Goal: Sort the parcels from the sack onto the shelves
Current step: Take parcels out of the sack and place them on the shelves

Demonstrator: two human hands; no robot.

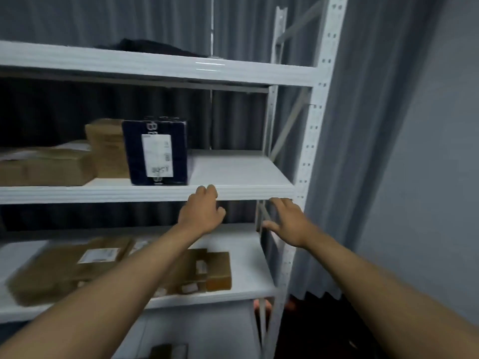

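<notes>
Both hands hold nothing. Left hand: fingers loosely curled, at front lip of middle shelf. Right hand: fingers spread, relaxed, by the rack's right post. Parcels, L to R. Middle shelf, 3: flat brown box, upright brown box, dark box w/ white label, the last 2 touching. Lower shelf: large brown mailer, then approx. 2 small brown boxes; count blurred. Sack not in view.
</notes>
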